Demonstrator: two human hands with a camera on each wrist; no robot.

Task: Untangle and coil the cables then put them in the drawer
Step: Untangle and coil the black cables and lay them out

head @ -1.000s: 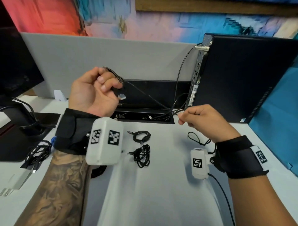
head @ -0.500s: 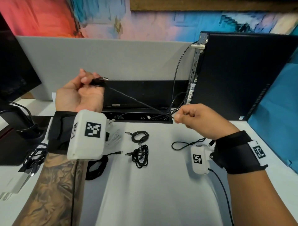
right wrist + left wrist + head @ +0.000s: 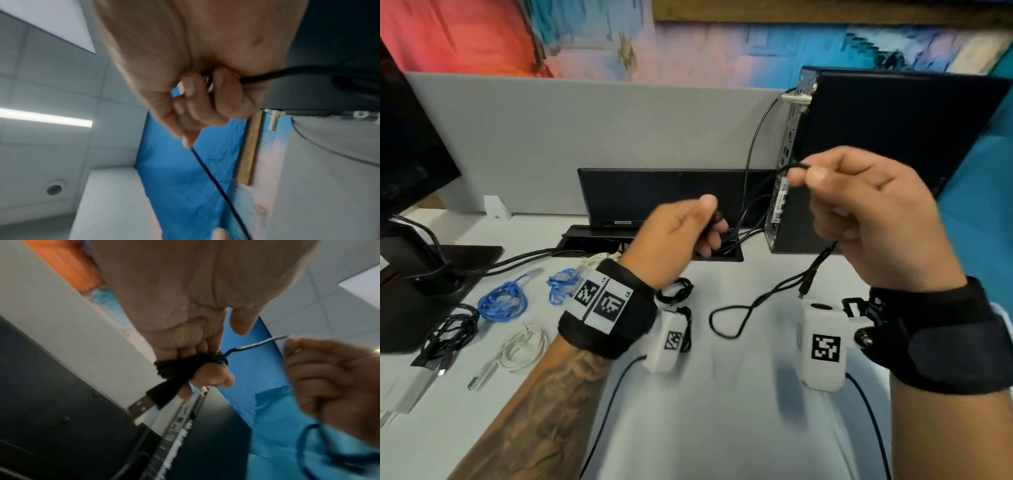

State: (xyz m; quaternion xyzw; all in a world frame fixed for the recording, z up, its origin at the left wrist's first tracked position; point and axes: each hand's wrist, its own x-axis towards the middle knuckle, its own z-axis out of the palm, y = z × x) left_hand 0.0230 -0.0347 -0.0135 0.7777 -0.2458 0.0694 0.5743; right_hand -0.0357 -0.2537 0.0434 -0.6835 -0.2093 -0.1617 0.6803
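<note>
Holding a thin black USB cable (image 3: 753, 305) between them, both hands are raised above the white bench (image 3: 722, 411). The left hand (image 3: 674, 240) has its fingers curled shut around several turns of that cable wound about them, and the left wrist view shows the dark bundle tight against the knuckles with the black plug and its metal tip (image 3: 141, 405) poking out below. From the bundle a short stretch runs across to the right hand (image 3: 866, 212), which pinches it between thumb and forefinger up in front of the black desktop computer (image 3: 893, 154); the rest drops out of the bottom of that fist, its other plug (image 3: 810, 277) dangling just over the bench, and makes a loose loop lying on the surface between the two wrists. Off to the left lie the other cables: two blue coils (image 3: 503, 301) side by side, a white cable (image 3: 524, 349) in front of them, and a black bundle (image 3: 448, 329) close to the monitor base (image 3: 431, 274). Small black coils (image 3: 674, 289) sit just beyond the left wrist (partly hidden by the strap and its white camera block). A grey partition (image 3: 585, 137) stands behind the bench, with an open cable tray (image 3: 599, 240) at its foot.
</note>
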